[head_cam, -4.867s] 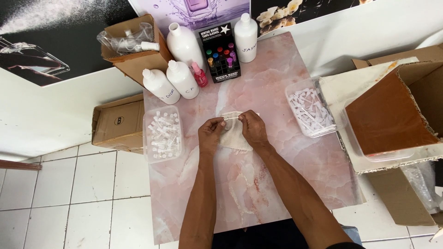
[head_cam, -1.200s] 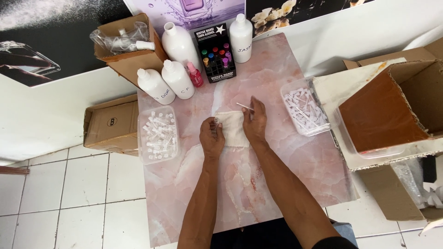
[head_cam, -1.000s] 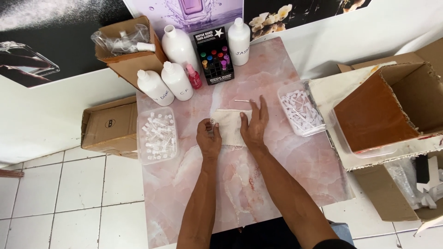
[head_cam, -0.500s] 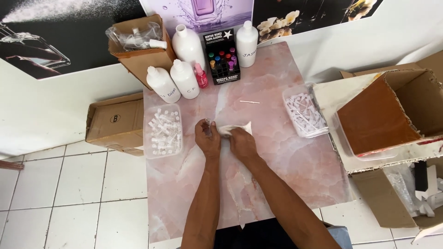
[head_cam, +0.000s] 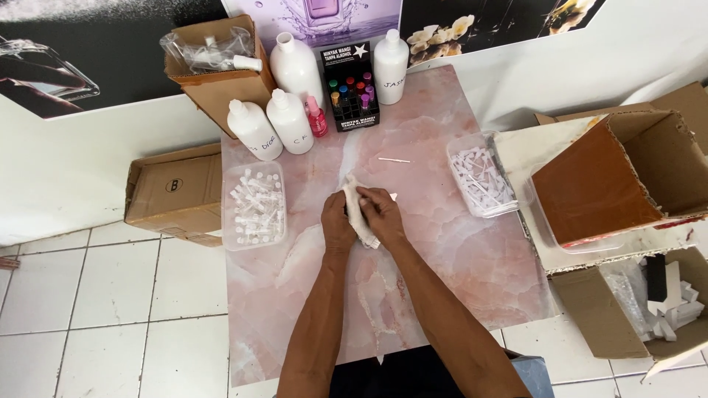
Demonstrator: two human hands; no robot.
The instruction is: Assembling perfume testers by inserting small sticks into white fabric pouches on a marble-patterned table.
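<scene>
The head view is showing a pink marbled tabletop (head_cam: 442, 250) with the work gathered at its middle. Going from the left, a brown closed cardboard carton (head_cam: 173, 195) is sitting on the white tiled floor, and just beside it on the table a clear plastic tub of small clear vials (head_cam: 254, 205) is lying well apart from the hands. Behind it, white plastic bottles (head_cam: 273, 125) are standing upright near a black display box of small coloured bottles (head_cam: 349, 87). At the centre, the left hand (head_cam: 338, 225) and the right hand (head_cam: 380, 216) are pressing together, both closing on a small crumpled white cloth (head_cam: 356, 210) that is resting on the marble between them; the fingers are wrapping it, so whether anything is folded inside cannot be told. To do this step well, the person is probably best keeping the cloth bunched tight and flat to the surface, with both hands sharing the pressure, so that it is not slipping loose or spreading toward the tubs. Just beyond the hands, a thin white stick (head_cam: 394, 160) is lying loose on the table, near enough to be knocked. Further right, a clear plastic tub of small white parts (head_cam: 483, 177) is sitting near the table edge, and an open brown cardboard box (head_cam: 627, 173) is standing tilted beyond it.
</scene>
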